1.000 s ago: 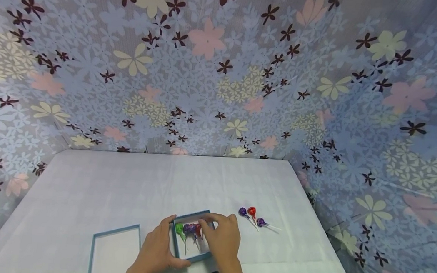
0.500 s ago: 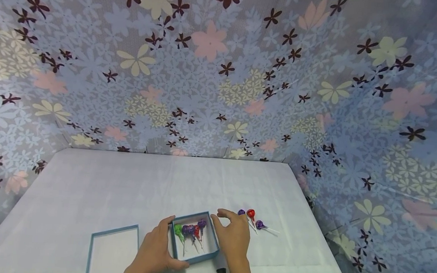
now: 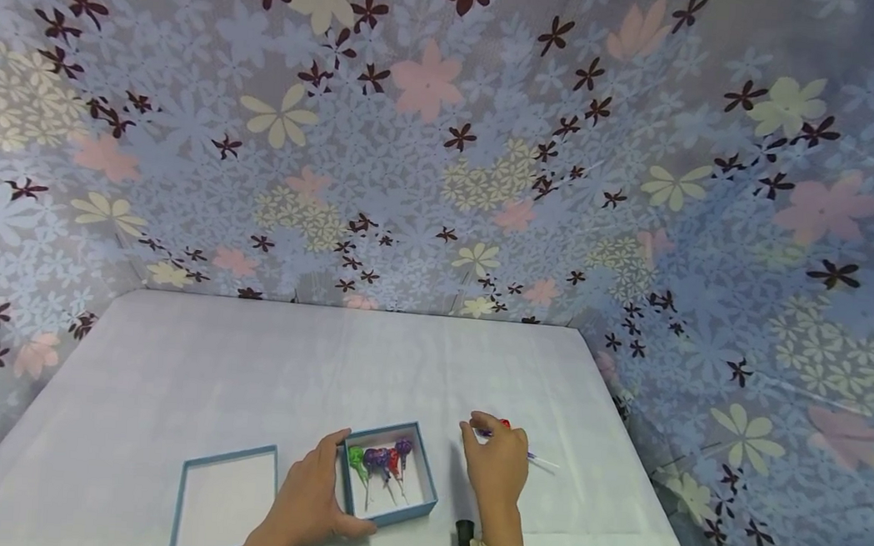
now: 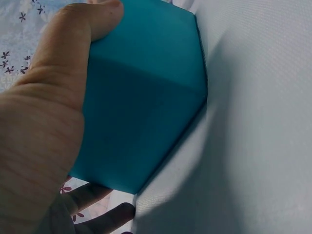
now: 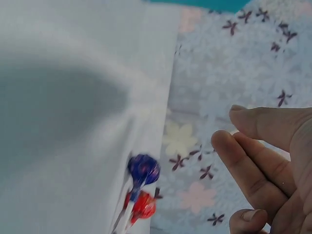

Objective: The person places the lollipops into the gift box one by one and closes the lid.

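My left hand (image 3: 307, 492) grips the blue open-topped box (image 3: 401, 518) at its left side, thumb at the near wall and fingers at the far left corner. Its teal outer walls (image 4: 141, 107) fill much of the left wrist view. Inside lie several lollipops, among them a green one (image 3: 356, 457) and a purple one (image 3: 404, 447), sticks toward me. To the right, my right hand (image 3: 498, 475) hovers over the loose lollipops, thumb and fingers apart, holding nothing. The right wrist view shows a purple lollipop (image 5: 144, 169) and a red lollipop (image 5: 146, 204) beyond the fingertips.
A shallow blue-rimmed lid (image 3: 181, 499) with a white inside lies left of my left hand. A white cloth covers the table (image 3: 289, 364). Flower-patterned fabric (image 3: 413, 180) rises behind it and at the sides. A black object (image 3: 464, 539) sits by my right wrist.
My right hand let go of a purple lollipop in the box, then moved right to the loose lollipops, now partly covering them. The left hand stays on the box.
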The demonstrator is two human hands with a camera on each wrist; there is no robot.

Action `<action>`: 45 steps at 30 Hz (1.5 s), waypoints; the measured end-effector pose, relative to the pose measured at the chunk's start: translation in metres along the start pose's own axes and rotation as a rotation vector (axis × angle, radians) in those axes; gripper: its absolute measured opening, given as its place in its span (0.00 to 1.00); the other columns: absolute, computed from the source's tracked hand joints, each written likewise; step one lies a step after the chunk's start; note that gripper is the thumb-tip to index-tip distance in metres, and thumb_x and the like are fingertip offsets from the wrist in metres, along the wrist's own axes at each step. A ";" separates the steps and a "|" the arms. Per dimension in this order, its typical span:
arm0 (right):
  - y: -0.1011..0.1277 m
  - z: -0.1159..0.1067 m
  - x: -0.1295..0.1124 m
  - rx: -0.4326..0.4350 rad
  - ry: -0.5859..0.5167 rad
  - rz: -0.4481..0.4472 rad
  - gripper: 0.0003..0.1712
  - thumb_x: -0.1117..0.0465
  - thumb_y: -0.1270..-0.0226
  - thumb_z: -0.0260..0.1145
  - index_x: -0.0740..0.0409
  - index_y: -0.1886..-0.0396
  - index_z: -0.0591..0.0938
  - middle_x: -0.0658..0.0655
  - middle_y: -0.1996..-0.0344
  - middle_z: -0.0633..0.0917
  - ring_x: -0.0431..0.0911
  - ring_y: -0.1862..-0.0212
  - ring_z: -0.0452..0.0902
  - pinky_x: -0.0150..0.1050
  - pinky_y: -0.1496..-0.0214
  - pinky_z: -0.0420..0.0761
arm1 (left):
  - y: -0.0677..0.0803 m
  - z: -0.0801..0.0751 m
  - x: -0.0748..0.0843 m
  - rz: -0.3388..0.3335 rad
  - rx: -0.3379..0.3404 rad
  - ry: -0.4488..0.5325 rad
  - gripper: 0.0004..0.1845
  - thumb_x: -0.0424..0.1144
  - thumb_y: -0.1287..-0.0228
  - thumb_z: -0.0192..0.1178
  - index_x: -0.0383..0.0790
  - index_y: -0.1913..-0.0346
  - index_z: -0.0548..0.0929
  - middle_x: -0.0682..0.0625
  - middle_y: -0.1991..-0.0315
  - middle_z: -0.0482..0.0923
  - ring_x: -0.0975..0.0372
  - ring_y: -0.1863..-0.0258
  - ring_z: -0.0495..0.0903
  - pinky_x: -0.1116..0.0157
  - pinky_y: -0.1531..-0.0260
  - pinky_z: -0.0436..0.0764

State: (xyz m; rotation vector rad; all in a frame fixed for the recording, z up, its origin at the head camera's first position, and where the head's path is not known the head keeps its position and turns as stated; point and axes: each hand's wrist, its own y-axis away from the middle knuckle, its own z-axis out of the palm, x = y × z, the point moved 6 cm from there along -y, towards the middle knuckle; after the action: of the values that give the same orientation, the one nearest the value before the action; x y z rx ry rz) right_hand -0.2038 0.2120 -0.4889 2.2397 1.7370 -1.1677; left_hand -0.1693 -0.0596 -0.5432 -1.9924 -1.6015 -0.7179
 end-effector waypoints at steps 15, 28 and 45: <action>-0.009 0.004 0.034 0.003 0.059 0.094 0.11 0.59 0.43 0.77 0.57 0.61 0.91 0.57 0.66 0.91 0.54 0.61 0.75 0.45 0.69 0.77 | 0.001 0.005 -0.003 -0.037 -0.037 0.012 0.75 0.74 0.80 0.79 0.39 0.26 0.59 0.41 0.41 0.75 0.46 0.45 0.77 0.42 0.42 0.75; -0.008 0.012 0.045 -0.042 0.085 0.145 0.12 0.57 0.43 0.77 0.55 0.60 0.91 0.55 0.65 0.91 0.53 0.60 0.75 0.45 0.70 0.77 | 0.002 0.003 -0.003 -0.049 -0.072 0.017 0.75 0.75 0.80 0.78 0.38 0.26 0.58 0.40 0.39 0.74 0.46 0.44 0.77 0.40 0.42 0.75; -0.019 0.015 0.050 -0.075 0.082 0.142 0.15 0.56 0.43 0.77 0.56 0.58 0.91 0.55 0.64 0.90 0.54 0.58 0.74 0.46 0.68 0.77 | -0.002 0.001 -0.003 -0.031 -0.046 0.011 0.75 0.76 0.79 0.77 0.37 0.26 0.59 0.42 0.41 0.75 0.48 0.46 0.78 0.43 0.43 0.77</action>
State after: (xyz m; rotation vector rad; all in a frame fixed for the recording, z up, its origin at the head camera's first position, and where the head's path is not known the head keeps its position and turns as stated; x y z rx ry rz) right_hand -0.2243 0.2516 -0.5222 2.3524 1.5899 -0.9801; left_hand -0.1713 -0.0605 -0.5458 -1.9964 -1.6269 -0.7823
